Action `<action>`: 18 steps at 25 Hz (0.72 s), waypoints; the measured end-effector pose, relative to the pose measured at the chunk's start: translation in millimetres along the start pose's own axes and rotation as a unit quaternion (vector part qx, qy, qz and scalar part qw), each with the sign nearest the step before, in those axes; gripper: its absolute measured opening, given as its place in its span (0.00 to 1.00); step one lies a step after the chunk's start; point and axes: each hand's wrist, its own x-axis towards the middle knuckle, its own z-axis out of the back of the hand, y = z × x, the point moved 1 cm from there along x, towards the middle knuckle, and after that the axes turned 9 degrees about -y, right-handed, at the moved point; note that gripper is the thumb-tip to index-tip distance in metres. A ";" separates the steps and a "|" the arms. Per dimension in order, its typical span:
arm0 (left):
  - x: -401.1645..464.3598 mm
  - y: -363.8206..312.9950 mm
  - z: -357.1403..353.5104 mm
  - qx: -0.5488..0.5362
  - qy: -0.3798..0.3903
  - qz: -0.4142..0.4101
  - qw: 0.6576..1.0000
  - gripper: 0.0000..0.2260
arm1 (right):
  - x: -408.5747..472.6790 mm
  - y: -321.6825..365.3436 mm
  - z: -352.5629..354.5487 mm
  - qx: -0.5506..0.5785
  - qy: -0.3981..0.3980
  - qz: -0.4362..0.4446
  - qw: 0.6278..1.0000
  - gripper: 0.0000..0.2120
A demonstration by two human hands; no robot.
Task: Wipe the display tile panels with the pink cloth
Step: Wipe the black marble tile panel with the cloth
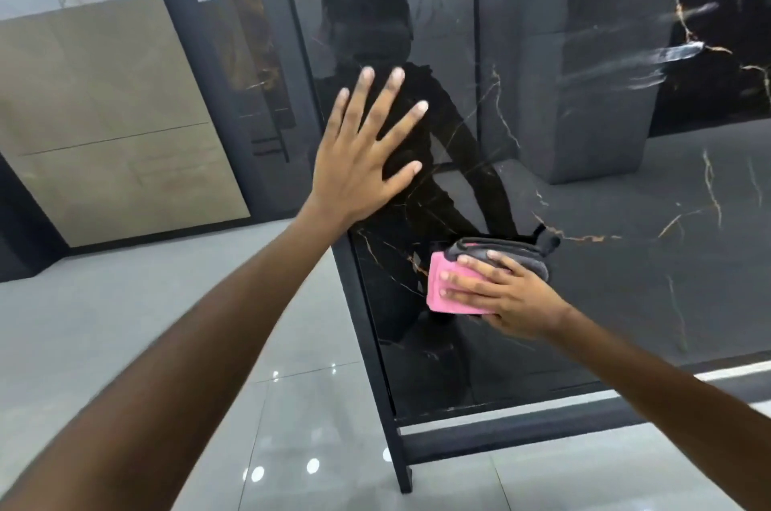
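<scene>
so the right hand [496,293] is pressing the folded pink-and-grey microfibre cloth [454,281] flat against the glossy black marble-look display tile panel [626,260], fingers straight across it, low down near the panel's left edge; the cloth's long side runs roughly sideways; most unwiped panel lies up and to the right, so I'd guess the next stroke goes there; left hand [363,160] is open, splayed, bracing by that left edge higher up

Left hand [359,160] on the panel [584,218], above-left of the cloth [448,289].
</scene>
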 end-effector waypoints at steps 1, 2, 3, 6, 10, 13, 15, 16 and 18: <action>8.1 7.6 -1.4 0.022 0.012 -0.004 1.000 0.29 | 2.5 -14.2 3.5 -0.002 -0.014 0.023 1.000 0.40; 11.1 10.5 -2.2 0.041 0.018 -0.006 0.999 0.30 | 13.7 -32.5 11.4 -0.002 -0.049 -0.008 0.999 0.36; 10.6 9.6 -3.6 0.051 0.017 -0.006 0.999 0.30 | 29.7 -50.5 22.1 0.005 -0.103 -0.082 0.991 0.32; 7.0 6.7 -7.1 0.050 0.015 -0.010 0.999 0.30 | 67.3 -61.4 24.7 0.034 -0.238 -0.295 0.924 0.32; 10.6 7.0 -6.9 0.062 0.022 -0.002 0.998 0.30 | 31.9 62.9 -29.9 0.065 -0.052 -0.085 0.993 0.42; 9.2 3.2 -5.5 0.061 0.036 0.011 0.997 0.29 | 2.9 69.4 -30.6 0.119 0.017 0.094 0.988 0.39; 8.1 2.5 -4.6 0.053 0.033 0.019 0.998 0.29 | 25.2 31.3 -15.3 0.131 -0.062 -0.013 0.989 0.31; 5.9 0.0 -4.9 0.048 0.028 0.030 0.998 0.28 | 42.1 14.7 -7.3 0.121 -0.107 -0.101 0.982 0.29; -7.7 -12.4 -7.0 0.025 0.022 0.076 0.997 0.28 | 68.5 18.1 -6.7 0.104 -0.124 -0.190 0.968 0.31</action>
